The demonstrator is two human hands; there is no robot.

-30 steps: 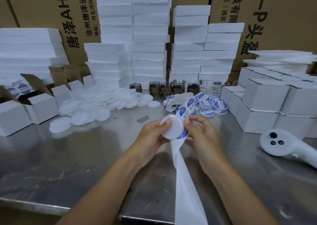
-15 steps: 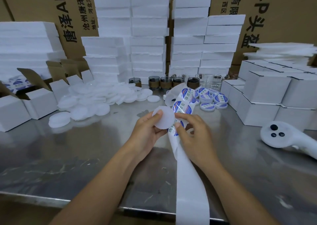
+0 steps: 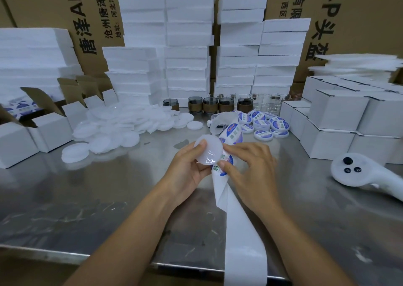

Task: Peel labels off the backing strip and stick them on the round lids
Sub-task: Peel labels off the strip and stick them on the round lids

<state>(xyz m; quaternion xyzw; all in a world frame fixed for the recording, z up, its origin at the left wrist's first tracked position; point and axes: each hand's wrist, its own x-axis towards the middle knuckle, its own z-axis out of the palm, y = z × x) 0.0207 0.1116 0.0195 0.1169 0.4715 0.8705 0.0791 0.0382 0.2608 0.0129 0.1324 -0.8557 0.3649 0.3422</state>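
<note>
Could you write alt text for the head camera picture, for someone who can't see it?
A person's left hand holds a blank round lid while the right hand pinches a strip of blue labels beside it, above a steel table. Plain lids lie behind on the left, labelled lids on the right.

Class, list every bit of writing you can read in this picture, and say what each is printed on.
"唐泽AH", cut off above: left carton.
"沧州唐泽通": same carton.
"地址:河北河间": same carton.
"技有限": right carton.
"(西区": same carton.
"-P头盔": same carton.
Blue-and-white print on the label strip and the labelled lids: too blurred to read.
</note>
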